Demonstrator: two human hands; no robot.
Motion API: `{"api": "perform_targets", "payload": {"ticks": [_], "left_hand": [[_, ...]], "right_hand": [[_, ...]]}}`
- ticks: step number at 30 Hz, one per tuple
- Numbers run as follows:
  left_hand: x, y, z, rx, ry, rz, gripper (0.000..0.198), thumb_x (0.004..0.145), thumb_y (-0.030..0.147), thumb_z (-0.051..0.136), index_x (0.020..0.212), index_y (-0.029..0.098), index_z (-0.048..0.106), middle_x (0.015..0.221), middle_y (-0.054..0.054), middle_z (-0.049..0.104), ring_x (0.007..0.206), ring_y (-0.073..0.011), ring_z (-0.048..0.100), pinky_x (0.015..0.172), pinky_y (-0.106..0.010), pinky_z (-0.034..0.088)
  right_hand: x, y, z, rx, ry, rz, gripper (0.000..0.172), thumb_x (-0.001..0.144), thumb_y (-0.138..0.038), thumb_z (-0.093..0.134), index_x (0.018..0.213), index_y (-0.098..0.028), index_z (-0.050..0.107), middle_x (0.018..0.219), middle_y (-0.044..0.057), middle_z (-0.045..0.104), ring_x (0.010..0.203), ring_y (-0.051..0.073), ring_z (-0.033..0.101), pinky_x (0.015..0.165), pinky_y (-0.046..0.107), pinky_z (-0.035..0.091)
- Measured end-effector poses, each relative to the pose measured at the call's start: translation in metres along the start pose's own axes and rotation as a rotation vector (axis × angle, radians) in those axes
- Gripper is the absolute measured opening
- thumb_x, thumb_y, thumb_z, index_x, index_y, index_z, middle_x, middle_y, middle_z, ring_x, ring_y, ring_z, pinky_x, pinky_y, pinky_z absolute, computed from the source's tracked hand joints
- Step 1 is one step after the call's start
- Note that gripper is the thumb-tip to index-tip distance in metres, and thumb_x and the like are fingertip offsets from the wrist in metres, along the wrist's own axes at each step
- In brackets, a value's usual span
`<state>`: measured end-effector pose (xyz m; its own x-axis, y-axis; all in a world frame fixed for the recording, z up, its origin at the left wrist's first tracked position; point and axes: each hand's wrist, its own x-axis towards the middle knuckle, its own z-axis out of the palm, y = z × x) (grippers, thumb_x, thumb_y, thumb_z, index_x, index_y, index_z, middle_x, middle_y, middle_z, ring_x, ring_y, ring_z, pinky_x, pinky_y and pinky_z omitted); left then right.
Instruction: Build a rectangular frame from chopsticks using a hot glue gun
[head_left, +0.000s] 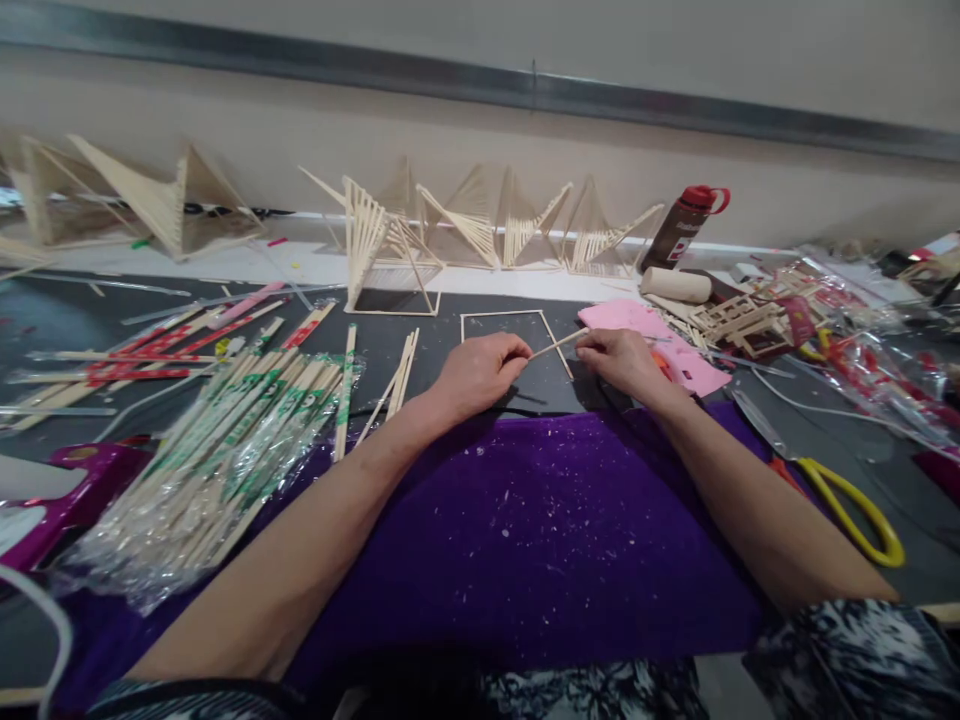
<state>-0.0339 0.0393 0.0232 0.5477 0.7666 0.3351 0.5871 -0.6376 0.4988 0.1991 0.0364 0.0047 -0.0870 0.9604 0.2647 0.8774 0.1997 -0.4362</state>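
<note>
Pinching a thin, pale wooden stick (543, 351) near its ends, the person's left hand (482, 371) and right hand (624, 360) hold it so that it crosses, in this view, the right side of an open frame of pale wooden sticks (501, 313); contact cannot be told. Light, even pinches should avoid snapping it. Print on the clear-and-green plastic wrappers (259, 455) and dark, red-capped bottle (673, 236) is too blurred to read.
</note>
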Motion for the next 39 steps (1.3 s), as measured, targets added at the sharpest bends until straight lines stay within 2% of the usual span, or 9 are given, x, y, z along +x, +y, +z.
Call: {"api": "perform_targets", "payload": {"ticks": [7, 13, 16, 19, 23, 31, 35, 37, 39], "left_hand": [[-0.002, -0.010, -0.005, -0.080, -0.067, -0.091, 0.019, 0.078, 0.025, 0.050, 0.086, 0.022, 0.067, 0.083, -0.002, 0.068, 0.074, -0.0139, 0.059, 0.069, -0.027, 0.042], [0.003, -0.024, -0.009, -0.243, -0.082, -0.268, 0.023, 0.073, 0.026, 0.054, 0.087, 0.017, 0.069, 0.063, 0.000, 0.064, 0.055, -0.0101, 0.053, 0.056, -0.024, 0.041], [0.005, -0.024, -0.010, -0.229, -0.099, -0.257, 0.024, 0.072, 0.026, 0.055, 0.088, 0.017, 0.070, 0.066, -0.001, 0.065, 0.058, -0.0108, 0.054, 0.059, -0.025, 0.042], [0.004, -0.019, -0.011, -0.187, -0.131, -0.201, 0.020, 0.073, 0.024, 0.055, 0.085, 0.018, 0.071, 0.072, -0.002, 0.068, 0.066, -0.0126, 0.058, 0.065, -0.026, 0.043], [0.002, -0.013, -0.010, -0.139, -0.149, -0.134, 0.017, 0.074, 0.022, 0.057, 0.084, 0.020, 0.071, 0.077, -0.001, 0.069, 0.072, -0.0141, 0.060, 0.072, -0.028, 0.042], [0.001, -0.007, -0.010, -0.054, -0.203, -0.072, 0.019, 0.076, 0.020, 0.054, 0.086, 0.020, 0.070, 0.084, -0.001, 0.070, 0.078, -0.0154, 0.061, 0.077, -0.030, 0.042], [0.003, -0.027, -0.023, -0.041, -0.061, -0.168, 0.021, 0.073, 0.021, 0.057, 0.089, 0.020, 0.070, 0.084, -0.003, 0.069, 0.080, -0.0172, 0.060, 0.076, -0.030, 0.042], [0.003, -0.044, -0.027, 0.042, 0.035, -0.256, 0.017, 0.070, 0.020, 0.058, 0.081, 0.019, 0.072, 0.072, -0.004, 0.067, 0.075, -0.0181, 0.059, 0.073, -0.031, 0.042], [0.001, -0.061, -0.026, 0.138, 0.056, -0.341, 0.012, 0.068, 0.022, 0.059, 0.066, 0.018, 0.070, 0.057, -0.004, 0.062, 0.067, -0.0185, 0.058, 0.068, -0.032, 0.042]], "right_hand": [[-0.004, 0.009, 0.011, 0.033, 0.132, -0.155, 0.020, 0.079, -0.024, 0.049, 0.089, -0.025, 0.067, 0.087, 0.003, 0.068, 0.077, 0.018, 0.060, 0.067, 0.032, 0.044], [-0.010, 0.002, 0.013, 0.131, 0.258, -0.193, 0.022, 0.082, -0.023, 0.048, 0.096, -0.028, 0.064, 0.088, 0.002, 0.064, 0.081, 0.017, 0.058, 0.073, 0.033, 0.044], [-0.013, -0.011, 0.007, 0.112, 0.373, -0.286, 0.026, 0.083, -0.023, 0.048, 0.105, -0.026, 0.060, 0.093, 0.004, 0.062, 0.083, 0.018, 0.057, 0.072, 0.033, 0.044], [-0.018, -0.028, 0.002, -0.049, 0.452, -0.463, 0.028, 0.082, -0.026, 0.052, 0.110, -0.027, 0.059, 0.106, 0.005, 0.059, 0.095, 0.021, 0.052, 0.080, 0.037, 0.040], [-0.021, -0.043, 0.004, -0.319, 0.309, -0.609, 0.017, 0.086, -0.029, 0.049, 0.093, -0.031, 0.063, 0.104, 0.000, 0.061, 0.094, 0.022, 0.049, 0.078, 0.039, 0.033], [-0.016, -0.043, 0.011, -0.494, 0.129, -0.679, 0.021, 0.088, -0.024, 0.042, 0.088, -0.029, 0.063, 0.090, 0.002, 0.064, 0.081, 0.020, 0.049, 0.071, 0.036, 0.028], [-0.016, -0.037, 0.010, -0.449, 0.085, -0.676, 0.024, 0.089, -0.023, 0.040, 0.086, -0.029, 0.063, 0.086, 0.002, 0.063, 0.077, 0.019, 0.048, 0.067, 0.035, 0.027], [-0.015, -0.033, 0.011, -0.420, 0.065, -0.664, 0.023, 0.088, -0.024, 0.040, 0.086, -0.028, 0.063, 0.084, 0.003, 0.063, 0.075, 0.020, 0.048, 0.065, 0.035, 0.027], [-0.015, -0.029, 0.013, -0.409, 0.050, -0.659, 0.022, 0.088, -0.026, 0.041, 0.086, -0.028, 0.063, 0.083, 0.003, 0.063, 0.075, 0.020, 0.048, 0.064, 0.034, 0.027]]}}
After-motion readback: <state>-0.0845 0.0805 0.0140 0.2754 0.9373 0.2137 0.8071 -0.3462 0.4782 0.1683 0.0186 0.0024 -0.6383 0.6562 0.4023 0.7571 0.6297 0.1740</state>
